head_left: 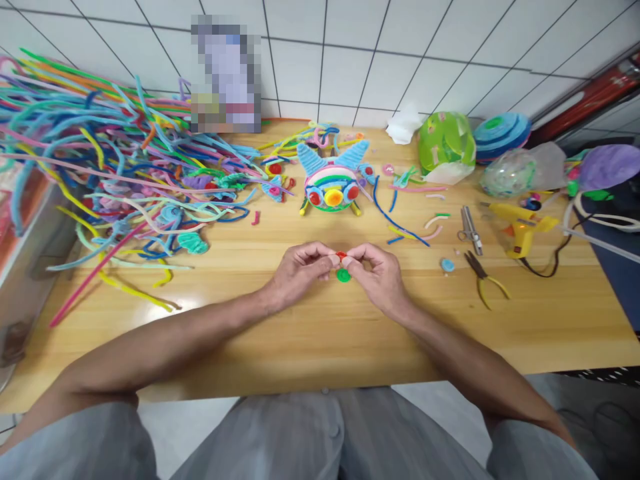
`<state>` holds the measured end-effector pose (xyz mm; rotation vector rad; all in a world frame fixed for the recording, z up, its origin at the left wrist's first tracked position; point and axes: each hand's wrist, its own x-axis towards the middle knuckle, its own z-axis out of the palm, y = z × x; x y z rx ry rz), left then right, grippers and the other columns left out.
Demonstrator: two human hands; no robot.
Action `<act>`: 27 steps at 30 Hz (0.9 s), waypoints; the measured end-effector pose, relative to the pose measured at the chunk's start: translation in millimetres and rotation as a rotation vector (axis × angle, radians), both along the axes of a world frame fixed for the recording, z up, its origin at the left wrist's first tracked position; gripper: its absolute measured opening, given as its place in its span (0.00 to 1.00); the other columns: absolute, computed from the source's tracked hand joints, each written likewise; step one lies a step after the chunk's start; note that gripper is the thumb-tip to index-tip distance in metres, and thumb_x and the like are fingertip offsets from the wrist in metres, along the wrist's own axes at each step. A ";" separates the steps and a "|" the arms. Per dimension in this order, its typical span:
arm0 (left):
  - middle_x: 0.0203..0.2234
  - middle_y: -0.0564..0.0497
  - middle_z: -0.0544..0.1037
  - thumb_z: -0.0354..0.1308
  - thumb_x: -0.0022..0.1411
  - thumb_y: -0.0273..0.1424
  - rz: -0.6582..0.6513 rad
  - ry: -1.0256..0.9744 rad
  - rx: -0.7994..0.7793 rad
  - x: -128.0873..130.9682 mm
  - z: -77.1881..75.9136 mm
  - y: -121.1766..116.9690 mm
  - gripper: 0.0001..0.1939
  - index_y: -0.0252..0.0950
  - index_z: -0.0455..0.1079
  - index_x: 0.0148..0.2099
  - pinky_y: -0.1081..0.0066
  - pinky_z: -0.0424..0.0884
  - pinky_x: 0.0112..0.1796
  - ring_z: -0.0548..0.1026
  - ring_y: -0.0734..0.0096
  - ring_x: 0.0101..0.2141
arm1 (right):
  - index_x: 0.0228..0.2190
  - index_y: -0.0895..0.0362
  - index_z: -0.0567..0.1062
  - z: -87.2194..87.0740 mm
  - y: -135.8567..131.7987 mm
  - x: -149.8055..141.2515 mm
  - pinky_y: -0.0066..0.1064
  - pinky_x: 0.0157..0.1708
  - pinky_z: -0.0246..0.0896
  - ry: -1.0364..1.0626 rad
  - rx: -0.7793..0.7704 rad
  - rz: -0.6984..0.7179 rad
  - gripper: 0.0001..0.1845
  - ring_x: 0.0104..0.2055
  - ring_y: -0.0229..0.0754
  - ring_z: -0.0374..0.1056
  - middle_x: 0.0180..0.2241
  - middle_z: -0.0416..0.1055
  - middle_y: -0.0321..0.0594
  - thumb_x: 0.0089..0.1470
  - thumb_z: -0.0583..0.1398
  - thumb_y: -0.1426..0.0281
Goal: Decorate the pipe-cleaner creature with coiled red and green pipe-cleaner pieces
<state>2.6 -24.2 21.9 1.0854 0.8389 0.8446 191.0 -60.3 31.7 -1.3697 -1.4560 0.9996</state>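
Between the fingertips of my left hand (305,270) and my right hand (377,275) is a small red pipe cleaner piece (341,255). Both hands pinch it from opposite sides, above the middle of the table. Just below the fingertips shows a round green coil (343,275); whether it is joined to the red piece I cannot tell. Beyond my hands sits a pipe cleaner figure (333,190) with blue pointed ears, red round eyes and a yellow-orange nose.
A big heap of coloured pipe cleaners (165,160) covers the wooden table's (300,347) left side. To the right lie pliers (484,277), a box cutter (471,230), a yellow hot glue gun (523,227) with its cord, and a green roll (446,145). Offcuts surround the figure.
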 end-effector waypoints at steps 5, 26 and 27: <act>0.25 0.51 0.80 0.74 0.58 0.42 -0.038 -0.003 0.018 -4.7 -3.3 2.2 0.16 0.33 0.81 0.34 0.74 0.71 0.30 0.72 0.76 0.25 | 0.28 0.55 0.77 -1.9 1.4 -0.8 0.27 0.26 0.62 -0.028 -0.010 0.015 0.10 0.25 0.36 0.68 0.23 0.75 0.34 0.59 0.64 0.64; 0.24 0.51 0.78 0.69 0.65 0.41 -0.106 0.103 0.179 -8.8 -8.1 1.7 0.15 0.34 0.81 0.35 0.73 0.68 0.31 0.71 0.74 0.26 | 0.29 0.55 0.77 -10.8 -3.8 3.4 0.27 0.28 0.63 -0.066 0.007 0.043 0.08 0.26 0.35 0.68 0.25 0.76 0.33 0.60 0.64 0.67; 0.24 0.51 0.78 0.69 0.65 0.42 -0.103 0.105 0.180 -8.7 -7.5 1.4 0.15 0.34 0.81 0.35 0.73 0.68 0.30 0.71 0.74 0.26 | 0.29 0.55 0.77 -11.3 -4.2 3.7 0.28 0.28 0.63 -0.073 0.014 0.043 0.08 0.26 0.35 0.68 0.25 0.76 0.33 0.60 0.64 0.67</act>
